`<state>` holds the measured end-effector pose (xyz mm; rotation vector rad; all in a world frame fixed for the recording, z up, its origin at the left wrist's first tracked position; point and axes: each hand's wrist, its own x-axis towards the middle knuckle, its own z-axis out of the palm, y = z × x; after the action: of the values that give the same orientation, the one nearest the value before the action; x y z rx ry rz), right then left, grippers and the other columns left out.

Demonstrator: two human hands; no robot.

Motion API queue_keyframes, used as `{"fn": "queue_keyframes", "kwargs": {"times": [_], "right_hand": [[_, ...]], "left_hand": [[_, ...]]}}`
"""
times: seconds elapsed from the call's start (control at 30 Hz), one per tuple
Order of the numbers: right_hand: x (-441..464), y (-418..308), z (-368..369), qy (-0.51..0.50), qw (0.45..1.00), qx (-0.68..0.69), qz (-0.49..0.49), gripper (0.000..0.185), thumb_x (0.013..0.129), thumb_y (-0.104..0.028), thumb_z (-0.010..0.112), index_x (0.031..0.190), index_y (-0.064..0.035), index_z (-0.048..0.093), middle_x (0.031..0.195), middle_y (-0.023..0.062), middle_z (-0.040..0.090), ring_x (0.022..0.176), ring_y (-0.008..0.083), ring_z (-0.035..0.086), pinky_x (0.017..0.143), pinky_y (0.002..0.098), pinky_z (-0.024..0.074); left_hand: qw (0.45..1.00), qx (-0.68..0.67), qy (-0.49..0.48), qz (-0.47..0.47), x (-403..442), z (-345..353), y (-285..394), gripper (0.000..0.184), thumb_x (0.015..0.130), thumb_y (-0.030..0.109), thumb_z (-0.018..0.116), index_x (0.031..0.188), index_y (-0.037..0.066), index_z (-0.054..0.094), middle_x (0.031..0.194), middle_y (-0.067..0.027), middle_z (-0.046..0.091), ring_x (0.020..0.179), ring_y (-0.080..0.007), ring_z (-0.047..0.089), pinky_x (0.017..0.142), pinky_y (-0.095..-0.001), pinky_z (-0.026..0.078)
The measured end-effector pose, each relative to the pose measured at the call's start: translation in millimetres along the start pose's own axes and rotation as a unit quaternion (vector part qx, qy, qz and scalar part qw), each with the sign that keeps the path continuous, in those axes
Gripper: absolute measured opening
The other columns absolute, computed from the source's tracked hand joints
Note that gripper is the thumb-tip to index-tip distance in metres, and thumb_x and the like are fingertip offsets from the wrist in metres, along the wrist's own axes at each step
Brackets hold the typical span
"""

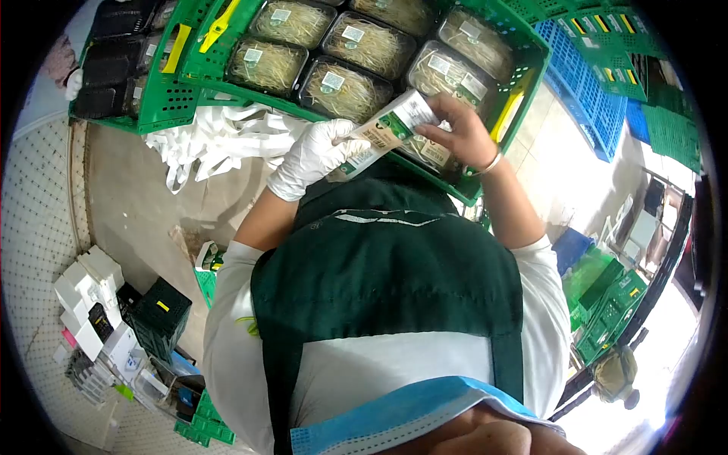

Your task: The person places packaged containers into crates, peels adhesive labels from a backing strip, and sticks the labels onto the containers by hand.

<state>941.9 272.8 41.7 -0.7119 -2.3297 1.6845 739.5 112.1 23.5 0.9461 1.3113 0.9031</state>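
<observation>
My left hand (315,155), in a white glove, grips the lower left end of a labelled plastic food pack (388,130). The pack has a green, brown and white printed label; what it contains is hard to make out. My bare right hand (462,133) pinches the upper right end of the pack between thumb and fingers. Just beyond my hands is a green crate (334,121) with yellow handles. Inside lie several black trays of bean sprouts (345,89) under clear film with white labels. Another labelled pack (428,152) lies in the crate's near right part, partly behind my hand.
White straps (227,140) lie left of the crate. A second green crate (171,102) holds black trays (114,72), with another person's gloved hand (73,84) at its edge. A blue crate (584,87) stands right. White equipment (95,303) and a dark crate (161,318) are lower left.
</observation>
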Motion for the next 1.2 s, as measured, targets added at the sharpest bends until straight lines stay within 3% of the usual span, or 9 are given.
{"fn": "queue_keyframes", "kwargs": {"times": [0.03, 0.07, 0.3, 0.6, 0.8, 0.87, 0.9, 0.93, 1.2], "right_hand": [[0.6, -9.7, 7.3, 0.033, 0.997, -0.067, -0.036, 0.02, 0.074, -0.012, 0.063, 0.089, -0.0021, 0.056, 0.074, 0.011, 0.057, 0.068, 0.0206, 0.057, 0.06, 0.0311, 0.0445], [2.1, -17.8, 11.6, 0.019, 0.996, -0.083, -0.037, 0.019, 0.073, -0.011, 0.063, 0.089, -0.0024, 0.056, 0.073, 0.0125, 0.057, 0.067, 0.0235, 0.057, 0.059, 0.0311, 0.0447], [13.1, -18.7, 9.8, 0.179, 0.923, -0.306, -0.146, 0.008, 0.072, -0.007, 0.058, 0.079, -0.0097, 0.057, 0.068, 0.0094, 0.057, 0.062, 0.0255, 0.057, 0.053, 0.0339, 0.0459], [106.4, 136.4, -154.7, 0.086, 0.711, -0.649, 0.258, 0.028, 0.081, -0.019, 0.04, 0.107, -0.0084, 0.043, 0.106, 0.0126, 0.054, 0.101, 0.0293, 0.05, 0.079, 0.0401, 0.0422], [100.7, 99.8, -118.4, 0.198, 0.723, -0.578, 0.322, 0.055, 0.078, -0.029, 0.05, 0.127, -0.0128, 0.031, 0.114, 0.0175, 0.047, 0.097, 0.0333, 0.052, 0.077, 0.0413, 0.0447], [106.2, 27.9, -65.7, 0.059, 0.935, -0.252, 0.242, 0.065, 0.075, -0.036, 0.061, 0.125, -0.007, 0.033, 0.115, 0.0195, 0.047, 0.101, 0.0317, 0.051, 0.08, 0.0381, 0.0444], [102.8, 41.5, -32.4, -0.036, 0.998, -0.035, 0.029, 0.062, 0.075, -0.038, 0.061, 0.121, -0.0043, 0.038, 0.111, 0.0165, 0.051, 0.101, 0.0263, 0.051, 0.083, 0.0352, 0.0436], [97.8, -9.4, 8.0, -0.108, 0.979, 0.148, 0.087, 0.053, 0.081, -0.031, 0.058, 0.121, -0.0031, 0.039, 0.11, 0.0103, 0.051, 0.1, 0.0163, 0.048, 0.083, 0.0294, 0.04], [142.9, -77.1, 138.3, -0.108, 0.989, -0.071, -0.078, 0.014, 0.074, -0.007, 0.06, 0.086, -0.0004, 0.058, 0.074, 0.0137, 0.058, 0.065, 0.0229, 0.057, 0.058, 0.029, 0.0445]], "left_hand": [[0.99, 0.119, -0.051, -0.049, 0.4, -5.8, 15.3, 0.029, 0.079, 0.004, 0.057, 0.107, 0.0, 0.05, 0.102, -0.0096, 0.056, 0.091, -0.0092, 0.053, 0.077, -0.0234, 0.045], [0.98, 0.095, 0.076, 0.16, 1.8, 8.6, 30.9, 0.027, 0.079, 0.006, 0.057, 0.104, 0.0, 0.053, 0.098, -0.0093, 0.059, 0.085, -0.0087, 0.055, 0.076, -0.0235, 0.044], [0.985, 0.069, 0.148, 0.051, 27.9, 29.9, 25.4, 0.02, 0.076, 0.019, 0.065, 0.071, 0.003, 0.053, 0.06, 0.0032, 0.046, 0.055, -0.0042, 0.037, 0.049, -0.0214, 0.035], [0.977, -0.131, 0.167, -0.028, -0.7, -27.6, -5.4, 0.009, 0.078, 0.009, 0.061, 0.082, 0.002, 0.056, 0.07, 0.0017, 0.056, 0.06, -0.0018, 0.048, 0.053, -0.0161, 0.039], [0.977, -0.142, 0.158, -0.007, -18.2, -44.7, -5.1, 0.015, 0.08, 0.008, 0.058, 0.091, 0.0, 0.056, 0.079, -0.0006, 0.057, 0.071, -0.0041, 0.048, 0.063, -0.0208, 0.042], [0.965, -0.19, 0.18, 0.005, -19.6, -43.0, -1.3, 0.016, 0.08, 0.007, 0.058, 0.094, 0.001, 0.057, 0.08, -0.0019, 0.057, 0.071, -0.0047, 0.048, 0.064, -0.022, 0.042], [0.965, -0.192, 0.181, 0.005, -22.3, -47.6, -1.9, 0.016, 0.08, 0.007, 0.058, 0.094, 0.001, 0.057, 0.08, -0.0019, 0.057, 0.071, -0.0047, 0.048, 0.064, -0.022, 0.042], [0.977, -0.123, 0.171, 0.024, -25.3, -54.0, -2.4, 0.015, 0.079, 0.006, 0.058, 0.093, 0.001, 0.058, 0.081, -0.0019, 0.057, 0.071, -0.0051, 0.048, 0.063, -0.0218, 0.042], [0.955, -0.041, 0.294, 0.0, -65.2, -105.1, 0.2, 0.016, 0.078, 0.01, 0.06, 0.09, -0.001, 0.06, 0.075, -0.0025, 0.059, 0.07, -0.006, 0.05, 0.064, -0.0215, 0.042]]}}
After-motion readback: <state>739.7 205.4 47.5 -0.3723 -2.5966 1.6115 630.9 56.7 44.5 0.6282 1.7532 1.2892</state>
